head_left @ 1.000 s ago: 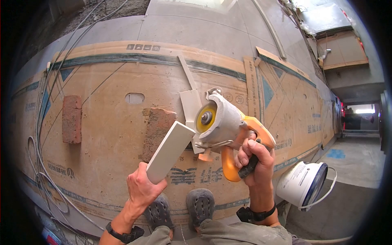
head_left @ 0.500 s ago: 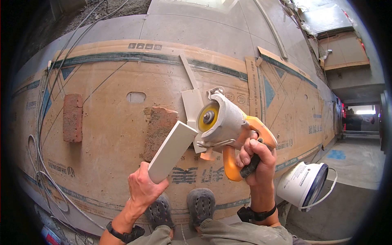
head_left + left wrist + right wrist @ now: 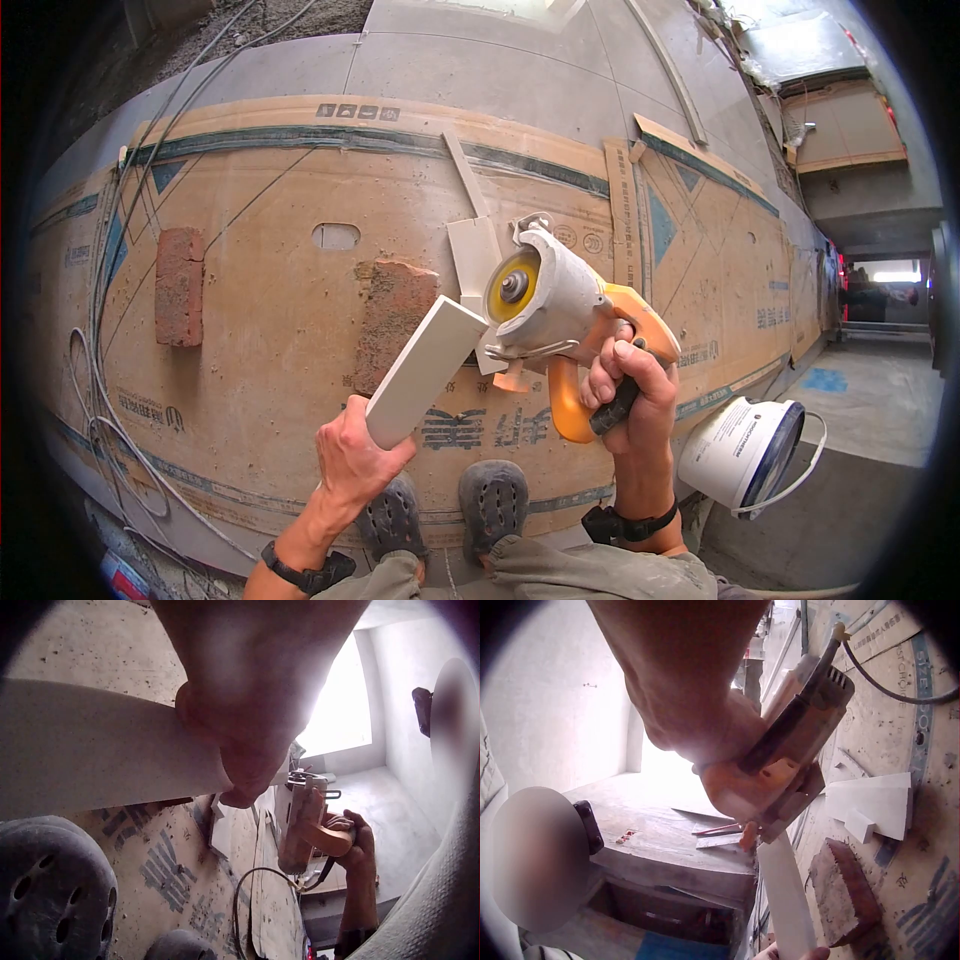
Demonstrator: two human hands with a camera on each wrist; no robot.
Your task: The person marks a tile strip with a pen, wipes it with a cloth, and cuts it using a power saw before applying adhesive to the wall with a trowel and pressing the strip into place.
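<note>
My left hand (image 3: 355,458) grips the lower end of a pale tile strip (image 3: 424,372), which slants up to the right. In my right hand (image 3: 638,395) is the handle of an orange and grey handheld tile saw (image 3: 562,300). Its round blade (image 3: 514,284), yellow at the middle, faces the strip, and the strip's upper end overlaps the front of the saw in the head view. In the right wrist view the strip (image 3: 784,900) runs up to the saw's base (image 3: 799,806). Other tile pieces (image 3: 474,250) lie on the cardboard behind the blade.
Printed cardboard (image 3: 265,300) covers the floor. One brick (image 3: 395,310) lies beyond the strip and another brick (image 3: 179,288) at the left, near loose cables (image 3: 100,370). A white bucket (image 3: 735,450) stands at the right. Dark clogs (image 3: 493,500) are close below the hands.
The strip, the saw and both hands keep nearly the same pose. The whole head view shifts very slightly, with both hands still holding their things.
</note>
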